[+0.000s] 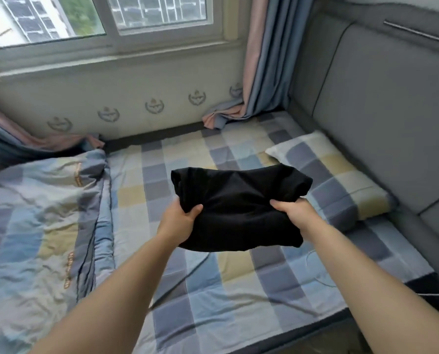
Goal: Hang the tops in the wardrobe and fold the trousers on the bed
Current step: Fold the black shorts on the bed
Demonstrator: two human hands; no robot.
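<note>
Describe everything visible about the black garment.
The black garment is plain, soft, matte cloth, folded into a thick, roughly rectangular bundle with rounded edges. It is held above the checked bed, near the pillow. The left hand grips its near left edge, the right hand its near right. Whether it is trousers cannot be told.

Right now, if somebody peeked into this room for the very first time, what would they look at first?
First, the folded black garment in the middle, held above the checked bed by the left hand and the right hand, each gripping a near corner. Next, the matching pillow to the right by the grey headboard, and the rumpled quilt on the left under the window.
</note>
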